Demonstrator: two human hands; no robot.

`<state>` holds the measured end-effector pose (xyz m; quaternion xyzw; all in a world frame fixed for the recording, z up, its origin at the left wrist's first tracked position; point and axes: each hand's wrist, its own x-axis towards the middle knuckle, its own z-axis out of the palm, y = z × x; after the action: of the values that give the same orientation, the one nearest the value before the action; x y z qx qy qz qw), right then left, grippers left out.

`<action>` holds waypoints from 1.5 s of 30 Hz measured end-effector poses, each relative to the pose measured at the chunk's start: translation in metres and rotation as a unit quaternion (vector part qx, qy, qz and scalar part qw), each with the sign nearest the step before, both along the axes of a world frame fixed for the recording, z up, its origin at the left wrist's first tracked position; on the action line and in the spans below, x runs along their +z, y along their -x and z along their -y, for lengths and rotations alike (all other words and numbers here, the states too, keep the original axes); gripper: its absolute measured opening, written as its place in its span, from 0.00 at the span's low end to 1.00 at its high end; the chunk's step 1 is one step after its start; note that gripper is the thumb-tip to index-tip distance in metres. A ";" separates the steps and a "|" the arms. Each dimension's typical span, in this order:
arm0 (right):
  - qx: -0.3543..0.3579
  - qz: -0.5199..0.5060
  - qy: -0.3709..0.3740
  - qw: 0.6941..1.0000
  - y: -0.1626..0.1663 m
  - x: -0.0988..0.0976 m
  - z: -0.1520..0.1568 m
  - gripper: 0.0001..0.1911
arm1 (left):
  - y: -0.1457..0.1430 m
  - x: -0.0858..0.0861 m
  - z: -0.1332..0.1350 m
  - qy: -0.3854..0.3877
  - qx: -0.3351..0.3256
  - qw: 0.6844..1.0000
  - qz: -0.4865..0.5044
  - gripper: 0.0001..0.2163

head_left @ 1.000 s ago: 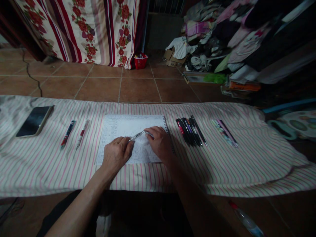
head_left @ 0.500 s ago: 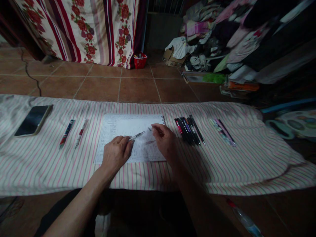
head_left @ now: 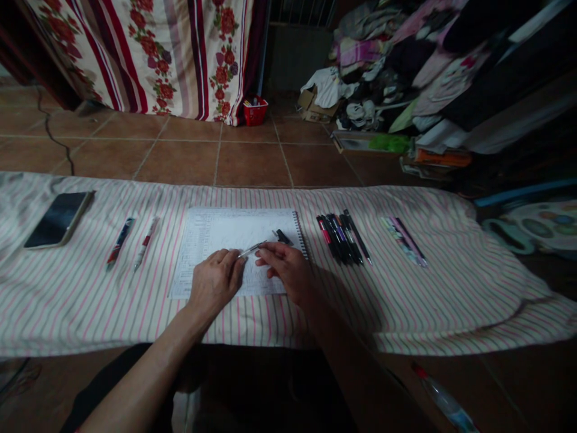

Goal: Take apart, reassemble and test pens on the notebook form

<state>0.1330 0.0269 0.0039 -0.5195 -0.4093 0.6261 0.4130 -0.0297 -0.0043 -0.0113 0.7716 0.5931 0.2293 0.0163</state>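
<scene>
My left hand (head_left: 216, 275) is closed around a slim clear pen (head_left: 250, 248) with a dark tip, held low over the spiral notebook (head_left: 211, 225). My right hand (head_left: 286, 267) meets the pen's tip end with thumb and forefinger pinched there, its other fingers curled loosely. Small black pen parts (head_left: 282, 236) lie on the page just beyond my right hand. To the right of the notebook is a row of several pens (head_left: 342, 239), mostly black, one with a red barrel. Part of the handwritten page is hidden under my hands.
A phone (head_left: 58, 219) lies at the left on the striped cloth (head_left: 252, 322). Two pens, one dark patterned (head_left: 119, 243) and one white and red (head_left: 146, 243), sit nearer the notebook. Pastel pens (head_left: 406, 242) lie at the right. A plastic bottle (head_left: 444, 397) is on the floor.
My right hand has moved left and slightly down from the notebook's right side to the pen's tip. The black parts on the page have come into view. My left hand keeps its hold.
</scene>
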 end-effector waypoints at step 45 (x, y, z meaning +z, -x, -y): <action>-0.182 -0.016 0.016 0.983 -0.031 -0.004 -0.017 0.16 | 0.010 0.003 0.007 -0.007 -0.016 1.000 -0.025 0.13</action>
<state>0.1638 0.0443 0.0002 -0.5821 -0.2913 0.5550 0.5181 -0.0399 -0.0111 -0.0084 0.7864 0.5796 0.2136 -0.0005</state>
